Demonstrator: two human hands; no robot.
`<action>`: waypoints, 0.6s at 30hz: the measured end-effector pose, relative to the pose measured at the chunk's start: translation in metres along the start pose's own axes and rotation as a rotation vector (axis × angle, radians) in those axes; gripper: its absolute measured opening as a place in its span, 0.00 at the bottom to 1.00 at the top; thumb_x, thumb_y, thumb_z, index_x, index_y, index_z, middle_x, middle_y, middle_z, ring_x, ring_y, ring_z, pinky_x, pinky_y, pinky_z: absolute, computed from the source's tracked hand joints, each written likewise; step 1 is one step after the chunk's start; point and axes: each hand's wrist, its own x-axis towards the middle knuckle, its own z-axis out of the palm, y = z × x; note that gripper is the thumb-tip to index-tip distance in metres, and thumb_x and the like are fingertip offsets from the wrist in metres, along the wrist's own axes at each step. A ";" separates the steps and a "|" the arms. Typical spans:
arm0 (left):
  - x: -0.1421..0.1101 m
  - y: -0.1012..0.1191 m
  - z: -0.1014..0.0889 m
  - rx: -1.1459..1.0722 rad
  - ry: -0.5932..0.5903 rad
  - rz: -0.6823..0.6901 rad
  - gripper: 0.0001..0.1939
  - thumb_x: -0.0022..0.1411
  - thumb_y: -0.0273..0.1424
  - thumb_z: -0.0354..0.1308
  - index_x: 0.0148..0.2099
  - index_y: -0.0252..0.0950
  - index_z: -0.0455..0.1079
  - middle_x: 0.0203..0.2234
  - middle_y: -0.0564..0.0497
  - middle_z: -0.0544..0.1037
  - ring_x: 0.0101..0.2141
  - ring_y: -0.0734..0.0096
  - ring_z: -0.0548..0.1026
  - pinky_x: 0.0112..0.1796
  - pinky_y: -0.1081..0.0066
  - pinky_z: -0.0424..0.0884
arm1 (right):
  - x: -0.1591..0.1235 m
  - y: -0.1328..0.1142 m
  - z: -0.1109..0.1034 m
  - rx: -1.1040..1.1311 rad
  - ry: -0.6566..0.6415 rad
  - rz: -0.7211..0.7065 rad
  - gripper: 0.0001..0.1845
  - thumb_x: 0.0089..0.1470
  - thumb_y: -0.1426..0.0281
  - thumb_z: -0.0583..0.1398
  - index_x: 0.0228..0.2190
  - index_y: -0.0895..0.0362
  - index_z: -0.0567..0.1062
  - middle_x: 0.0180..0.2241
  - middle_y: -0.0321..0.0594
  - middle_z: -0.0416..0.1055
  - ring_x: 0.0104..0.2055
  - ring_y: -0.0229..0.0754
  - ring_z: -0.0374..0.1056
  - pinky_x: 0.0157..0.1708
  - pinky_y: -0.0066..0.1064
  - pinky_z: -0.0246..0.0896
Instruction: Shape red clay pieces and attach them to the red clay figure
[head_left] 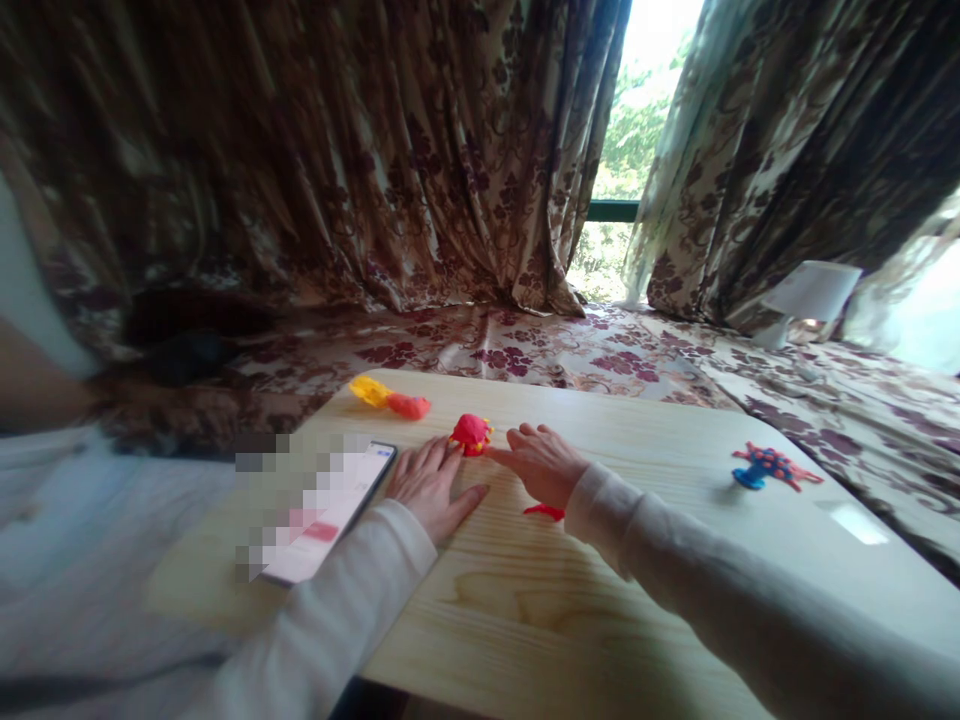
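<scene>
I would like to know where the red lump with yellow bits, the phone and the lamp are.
Red lump with yellow bits (472, 431), head view: the middle of its red body.
Phone (331, 515), head view: near the middle of its screen.
Lamp (814, 290), head view: its white shade.

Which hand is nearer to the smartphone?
Left. The left hand is just right of the smartphone; the right hand is farther away, past the red clay-like figure.
</scene>
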 end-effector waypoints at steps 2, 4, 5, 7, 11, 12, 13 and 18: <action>0.001 0.001 -0.001 -0.001 0.000 -0.004 0.33 0.59 0.49 0.43 0.60 0.34 0.57 0.59 0.39 0.60 0.60 0.55 0.55 0.55 0.55 0.52 | 0.000 0.000 0.000 0.003 0.002 -0.001 0.20 0.58 0.74 0.49 0.50 0.51 0.69 0.39 0.48 0.69 0.42 0.48 0.63 0.34 0.35 0.53; 0.001 0.002 -0.001 -0.002 -0.003 -0.011 0.33 0.59 0.49 0.43 0.60 0.34 0.57 0.59 0.38 0.61 0.59 0.54 0.56 0.55 0.54 0.53 | 0.000 0.000 0.001 0.005 0.005 -0.003 0.20 0.58 0.74 0.49 0.49 0.51 0.69 0.39 0.48 0.70 0.42 0.48 0.63 0.34 0.35 0.53; 0.001 0.002 -0.001 -0.002 -0.004 -0.015 0.33 0.59 0.50 0.43 0.60 0.34 0.58 0.59 0.38 0.61 0.59 0.54 0.56 0.55 0.54 0.53 | 0.000 0.000 0.002 0.006 0.007 -0.004 0.19 0.58 0.74 0.49 0.49 0.51 0.70 0.39 0.47 0.70 0.42 0.49 0.63 0.34 0.35 0.53; 0.001 0.004 0.000 -0.002 -0.001 -0.024 0.34 0.59 0.50 0.43 0.60 0.34 0.58 0.59 0.38 0.61 0.59 0.54 0.56 0.55 0.54 0.53 | 0.000 0.000 0.003 0.008 0.011 -0.004 0.19 0.58 0.74 0.49 0.48 0.52 0.70 0.39 0.47 0.70 0.42 0.49 0.63 0.33 0.35 0.54; 0.001 0.006 0.003 0.001 0.010 -0.046 0.33 0.58 0.51 0.42 0.59 0.37 0.58 0.59 0.39 0.60 0.59 0.54 0.55 0.55 0.53 0.51 | 0.001 -0.002 0.004 0.019 0.022 0.001 0.19 0.57 0.75 0.49 0.48 0.52 0.70 0.39 0.48 0.70 0.42 0.50 0.63 0.34 0.36 0.54; 0.001 0.007 0.003 0.001 0.010 -0.051 0.33 0.58 0.51 0.42 0.59 0.37 0.58 0.59 0.39 0.60 0.59 0.54 0.55 0.55 0.53 0.51 | 0.001 -0.002 0.004 0.023 0.024 0.000 0.20 0.57 0.75 0.49 0.48 0.53 0.70 0.39 0.48 0.70 0.42 0.50 0.63 0.34 0.36 0.54; 0.001 0.007 0.002 0.001 0.009 -0.054 0.33 0.58 0.51 0.43 0.59 0.37 0.58 0.59 0.39 0.60 0.59 0.54 0.55 0.55 0.53 0.51 | 0.001 -0.002 0.003 0.027 0.024 -0.001 0.20 0.57 0.75 0.49 0.49 0.53 0.69 0.39 0.48 0.70 0.42 0.50 0.63 0.34 0.36 0.54; 0.000 0.007 0.000 -0.009 -0.004 -0.045 0.35 0.58 0.50 0.44 0.61 0.33 0.56 0.60 0.38 0.59 0.60 0.54 0.55 0.56 0.53 0.51 | -0.007 0.003 0.000 0.062 0.032 0.003 0.24 0.53 0.78 0.51 0.51 0.57 0.67 0.39 0.49 0.70 0.41 0.49 0.64 0.34 0.35 0.54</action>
